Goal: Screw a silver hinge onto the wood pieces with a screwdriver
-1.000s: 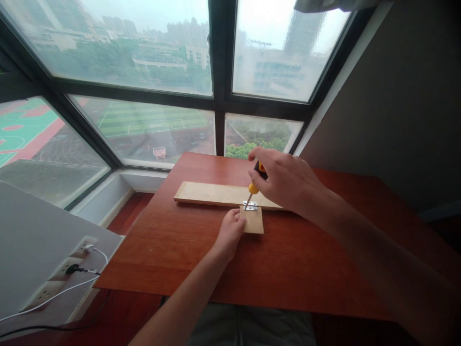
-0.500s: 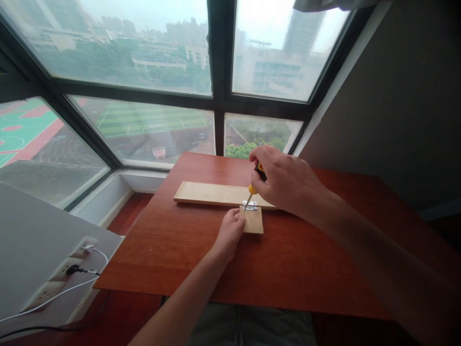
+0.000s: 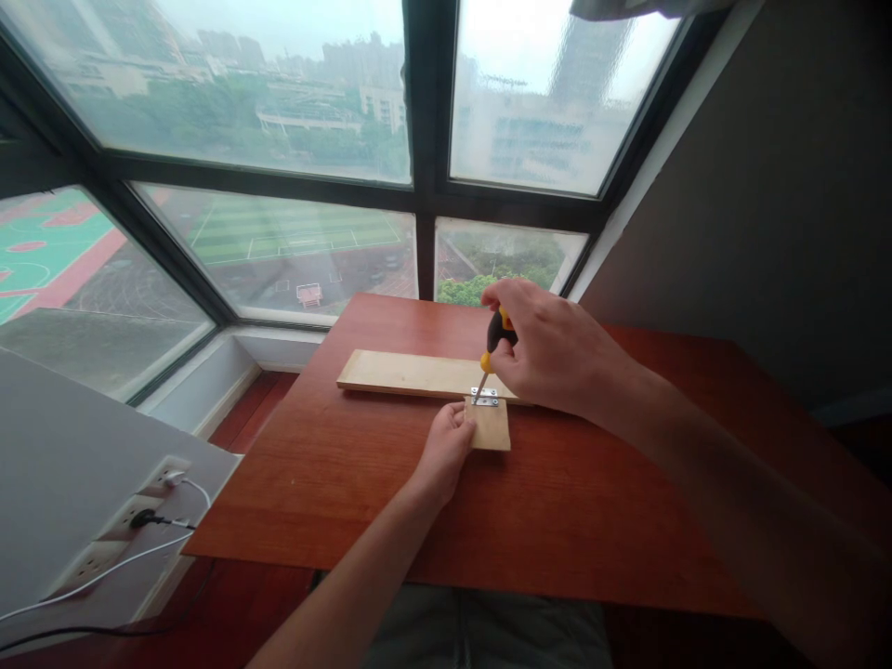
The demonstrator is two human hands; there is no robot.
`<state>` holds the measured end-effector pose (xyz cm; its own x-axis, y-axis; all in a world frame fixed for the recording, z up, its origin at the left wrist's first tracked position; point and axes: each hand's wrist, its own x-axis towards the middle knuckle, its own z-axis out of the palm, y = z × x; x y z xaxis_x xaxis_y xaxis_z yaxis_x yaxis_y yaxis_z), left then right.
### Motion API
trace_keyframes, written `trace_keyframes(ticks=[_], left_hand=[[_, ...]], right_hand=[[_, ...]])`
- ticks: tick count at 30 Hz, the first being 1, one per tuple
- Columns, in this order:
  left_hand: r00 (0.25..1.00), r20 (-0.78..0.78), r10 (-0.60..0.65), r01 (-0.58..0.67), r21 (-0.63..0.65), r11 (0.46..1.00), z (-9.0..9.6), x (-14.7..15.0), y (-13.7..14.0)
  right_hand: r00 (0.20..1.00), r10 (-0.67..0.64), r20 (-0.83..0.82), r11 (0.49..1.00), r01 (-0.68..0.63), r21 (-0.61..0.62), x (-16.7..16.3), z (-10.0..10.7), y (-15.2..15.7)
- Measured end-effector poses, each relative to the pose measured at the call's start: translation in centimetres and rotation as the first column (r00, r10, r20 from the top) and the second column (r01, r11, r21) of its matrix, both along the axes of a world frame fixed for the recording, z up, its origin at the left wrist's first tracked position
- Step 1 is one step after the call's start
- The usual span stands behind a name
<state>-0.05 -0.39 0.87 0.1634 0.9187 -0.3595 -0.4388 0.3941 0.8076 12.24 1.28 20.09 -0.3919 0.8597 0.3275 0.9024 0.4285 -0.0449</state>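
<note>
To work well here, I should hold the screwdriver in line with the hole under its tip; its shaft leans in my view, and a slanted tip could slip. I'd press down firmly, turn in short, even twists, and have the small board braced so it can't swing. The metal hinge lies across the near edge of the long board and the top of the small one, and the tip stands at its left end, on the near leaf. I can't tell how deep any screw sits there.

My left hand pinches the small board's left edge, thumb on top, close enough to the tip to call for care. My right hand is curled around the screwdriver's handle, above the table, thumb and fingers closed against it.
</note>
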Motion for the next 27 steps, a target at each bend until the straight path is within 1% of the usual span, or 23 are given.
trace_keyframes(ticks=[2, 4, 7, 10, 15, 17, 21, 23, 24, 27], left_hand=[[1.0, -0.002, 0.003, -0.003, 0.004, 1.0, 0.0, 0.0, 0.0], [1.0, -0.006, 0.007, -0.007, 0.004, 1.0, 0.0, 0.1, 0.0], [1.0, -0.012, 0.004, -0.004, -0.004, 1.0, 0.0, 0.1, 0.0], [1.0, -0.013, -0.006, 0.006, -0.008, 1.0, 0.1, 0.0, 0.0], [1.0, -0.018, -0.009, 0.009, -0.008, 1.0, -0.1, 0.0, 0.0], [1.0, -0.019, -0.009, 0.009, -0.006, 1.0, -0.1, -0.1, 0.0], [1.0, -0.005, 0.002, -0.002, 0.003, 1.0, -0.2, -0.1, 0.0], [1.0, -0.004, 0.006, -0.006, 0.008, 1.0, -0.3, -0.1, 0.0], [1.0, -0.006, 0.004, -0.004, 0.009, 1.0, -0.3, -0.1, 0.0], [1.0, -0.009, -0.004, 0.004, 0.006, 1.0, -0.4, 0.0, 0.1]], right_hand=[[1.0, 0.004, 0.026, 0.999, -0.005, 0.033, -0.1, 0.1, -0.2], [0.997, -0.045, 0.064, 0.997, 0.041, 0.062, -0.3, 0.1, -0.3], [0.988, -0.116, 0.098, 0.992, 0.111, 0.056, -0.5, 0.2, -0.3], [0.98, -0.152, 0.127, 0.988, 0.148, 0.043, -0.7, 0.4, -0.1], [0.954, -0.234, 0.186, 0.971, 0.219, 0.098, -0.5, 0.6, 0.2], [0.959, -0.218, 0.181, 0.975, 0.205, 0.087, -0.3, 0.6, 0.3], [0.987, -0.058, 0.147, 0.998, 0.059, -0.003, 0.4, 0.8, 0.2], [0.987, -0.021, 0.162, 1.0, 0.022, -0.002, 0.5, 0.9, 0.1], [0.984, -0.038, 0.176, 0.999, 0.036, 0.012, 0.5, 0.9, 0.0], [0.964, -0.164, 0.208, 0.986, 0.155, 0.06, 0.2, 0.8, 0.1]])
